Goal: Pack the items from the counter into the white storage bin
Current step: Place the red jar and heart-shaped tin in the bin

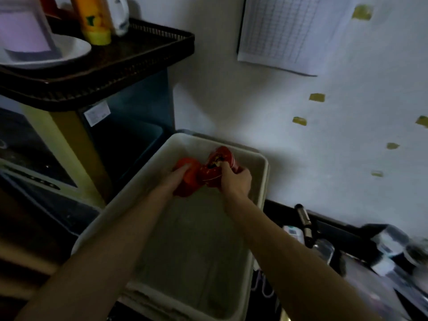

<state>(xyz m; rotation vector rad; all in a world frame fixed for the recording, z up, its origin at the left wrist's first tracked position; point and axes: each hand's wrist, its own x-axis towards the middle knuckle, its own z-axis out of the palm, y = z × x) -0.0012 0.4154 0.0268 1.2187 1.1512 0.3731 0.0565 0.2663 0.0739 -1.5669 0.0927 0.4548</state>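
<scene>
Single head-worn wide-angle view, aimed forward and steeply down. Close range: both forearms enter at bottom edge and run to frame centre. Left hand [178, 179] and right hand [236, 184] meet there on red items [220, 158] inside white storage bin [264, 163], which fills lower middle. Wall [301, 135] across upper right, dark tray [139, 54] upper left, table [342, 228] lower right. Dim, blurred toward edges.

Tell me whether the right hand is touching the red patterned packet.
Touching. The head view shows the right hand curled round the red patterned packet at the far end of the white storage bin.
</scene>
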